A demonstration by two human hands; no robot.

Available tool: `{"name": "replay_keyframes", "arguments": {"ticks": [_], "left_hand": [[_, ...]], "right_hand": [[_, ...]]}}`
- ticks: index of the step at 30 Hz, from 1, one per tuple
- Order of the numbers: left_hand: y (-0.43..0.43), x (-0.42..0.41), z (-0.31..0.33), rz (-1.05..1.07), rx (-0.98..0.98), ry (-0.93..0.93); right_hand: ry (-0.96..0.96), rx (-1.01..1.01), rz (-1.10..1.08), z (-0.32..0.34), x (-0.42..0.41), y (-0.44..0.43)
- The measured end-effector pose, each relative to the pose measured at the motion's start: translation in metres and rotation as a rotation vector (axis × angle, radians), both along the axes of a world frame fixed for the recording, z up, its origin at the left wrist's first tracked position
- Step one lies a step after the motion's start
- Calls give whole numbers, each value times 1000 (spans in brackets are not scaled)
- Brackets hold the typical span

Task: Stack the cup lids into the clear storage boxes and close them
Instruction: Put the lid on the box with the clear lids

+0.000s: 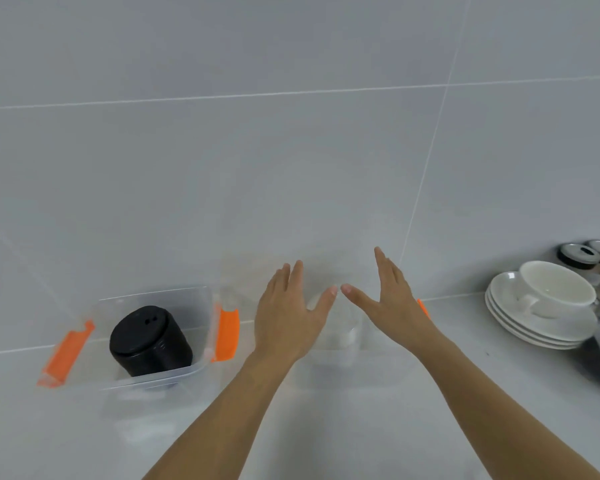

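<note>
**Task item.** The clear plastic storage box [329, 368] stands at the centre of the pale countertop [326, 438], directly under my hands. A pale, translucent stack of cup lids [343, 327] shows faintly inside it. I cannot tell whether its cover is seated.

**Handling.** I judge the box to be light, thin-walled and slick. It flexes under load, so pressure belongs at the rim and corners, not at mid-panel. An orange clip [423, 308] shows at its right end and is the latching point.

**Grip.** My left hand [288, 313] and right hand [388, 296] are both spread flat, palms down, with fingers straight and the thumbs [329, 293] nearly meeting. Neither holds anything. Contact with the box top cannot be confirmed.

**Adjacent.** To the left stands a second clear open box [194, 368] holding a stack of black cup lids [149, 341]. Its 2 orange clips [226, 330] are swung outward. The stack is light but tilted, and it is best gripped around the sides.

**Surroundings.** Near the right edge of the view are 3 stacked white saucers [534, 327] carrying a white cup [555, 284]. Dark-capped jars [577, 256] stand behind them.
</note>
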State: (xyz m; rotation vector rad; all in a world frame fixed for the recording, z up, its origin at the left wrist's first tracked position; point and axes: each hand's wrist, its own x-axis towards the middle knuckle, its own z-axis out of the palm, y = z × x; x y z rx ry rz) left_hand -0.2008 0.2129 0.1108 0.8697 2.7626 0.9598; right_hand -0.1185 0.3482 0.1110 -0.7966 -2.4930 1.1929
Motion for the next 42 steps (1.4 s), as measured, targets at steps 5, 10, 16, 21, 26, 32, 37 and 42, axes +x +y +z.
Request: {"name": "replay_keyframes", "arguments": {"ticks": [5, 10, 16, 21, 26, 32, 37, 42], "left_hand": [[18, 0, -15, -30, -99, -3], [32, -6, -15, -50, -224, -80], [44, -15, -20, 44, -177, -402], [47, -24, -15, 258, 100, -1019], [51, -35, -32, 399, 218, -1305], [47, -35, -28, 399, 262, -1292], [48, -34, -28, 402, 288, -1296], [49, -34, -26, 394, 338, -1317]], "right_hand": [[-102, -66, 49, -15, -8, 12], [-226, -116, 90, -22, -19, 19], [-373, -278, 30, -31, -31, 27], [-423, -577, -29, -38, -36, 34], [-449, -637, -22, -42, -39, 37], [-432, -726, -53, -47, -38, 43], [-386, -793, -36, -45, -39, 42], [-366, -777, 8, -45, -38, 43]]}}
